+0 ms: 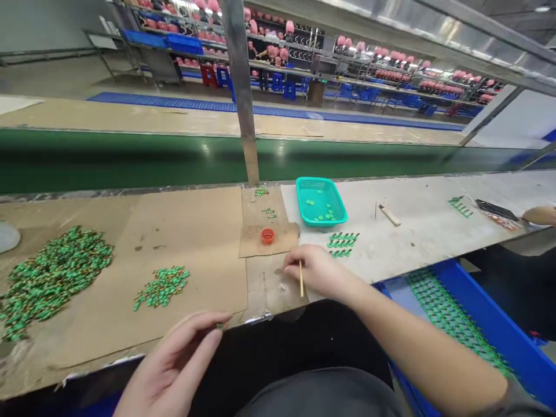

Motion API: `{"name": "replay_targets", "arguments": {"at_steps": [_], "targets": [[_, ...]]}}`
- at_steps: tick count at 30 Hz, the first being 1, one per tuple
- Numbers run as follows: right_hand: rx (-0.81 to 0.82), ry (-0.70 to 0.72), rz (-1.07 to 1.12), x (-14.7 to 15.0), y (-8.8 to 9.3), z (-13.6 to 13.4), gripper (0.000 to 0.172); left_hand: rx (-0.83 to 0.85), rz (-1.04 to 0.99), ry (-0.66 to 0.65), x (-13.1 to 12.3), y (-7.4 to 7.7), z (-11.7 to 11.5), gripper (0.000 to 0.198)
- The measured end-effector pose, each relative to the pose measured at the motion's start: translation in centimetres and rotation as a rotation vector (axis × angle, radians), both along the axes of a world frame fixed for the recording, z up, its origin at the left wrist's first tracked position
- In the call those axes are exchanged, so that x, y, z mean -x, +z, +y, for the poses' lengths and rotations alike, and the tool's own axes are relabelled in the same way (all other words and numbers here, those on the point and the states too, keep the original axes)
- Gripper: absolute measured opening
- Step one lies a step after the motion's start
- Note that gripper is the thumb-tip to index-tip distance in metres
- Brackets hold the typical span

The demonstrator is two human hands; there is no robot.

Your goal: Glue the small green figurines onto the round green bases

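My right hand grips a thin wooden-handled brush, its dark tip pointing away from me over the edge of a brown cardboard piece. A small red cup sits on that cardboard, left of the brush tip. At the table's front edge, my left hand pinches a small green piece between thumb and fingertips; most of it is hidden. Beyond that hand lies a small heap of green-and-gold pieces. Several green pieces stand in rows right of my right hand.
A large pile of green-and-gold pieces spreads at left. Behind the rows stands a turquoise basket with green discs. A flat brush lies to its right. Below the table edge is a blue crate; another person's hand rests at far right.
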State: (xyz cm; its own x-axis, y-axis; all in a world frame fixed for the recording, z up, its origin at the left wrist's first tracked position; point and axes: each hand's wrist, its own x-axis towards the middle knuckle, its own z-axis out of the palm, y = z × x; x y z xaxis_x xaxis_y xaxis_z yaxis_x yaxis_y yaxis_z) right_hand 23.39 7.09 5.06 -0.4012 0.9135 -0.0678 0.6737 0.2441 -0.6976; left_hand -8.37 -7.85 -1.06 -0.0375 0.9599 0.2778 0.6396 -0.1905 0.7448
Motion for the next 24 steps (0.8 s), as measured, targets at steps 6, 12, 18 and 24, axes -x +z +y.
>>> {"name": "replay_targets", "arguments": {"at_steps": [6, 12, 18, 24], "targets": [[-0.051, -0.093, 0.084, 2.6, -4.7, -3.9, 0.017, -0.034, -0.103, -0.211, -4.8, 2.7, 1.6, 0.021], [-0.138, -0.166, 0.202, 1.5, -5.7, -5.1, 0.008, -0.185, 0.024, -0.302, -6.0, 2.5, 3.0, 0.028], [-0.309, -0.297, 0.361, -1.0, -3.4, -6.6, 0.034, -0.378, 0.353, -0.378, -7.9, 0.5, 5.2, 0.032], [-0.271, -0.331, 0.341, -1.9, -2.0, -5.4, 0.024, -0.406, 0.417, -0.391, -8.1, -1.2, 6.3, 0.035]]}}
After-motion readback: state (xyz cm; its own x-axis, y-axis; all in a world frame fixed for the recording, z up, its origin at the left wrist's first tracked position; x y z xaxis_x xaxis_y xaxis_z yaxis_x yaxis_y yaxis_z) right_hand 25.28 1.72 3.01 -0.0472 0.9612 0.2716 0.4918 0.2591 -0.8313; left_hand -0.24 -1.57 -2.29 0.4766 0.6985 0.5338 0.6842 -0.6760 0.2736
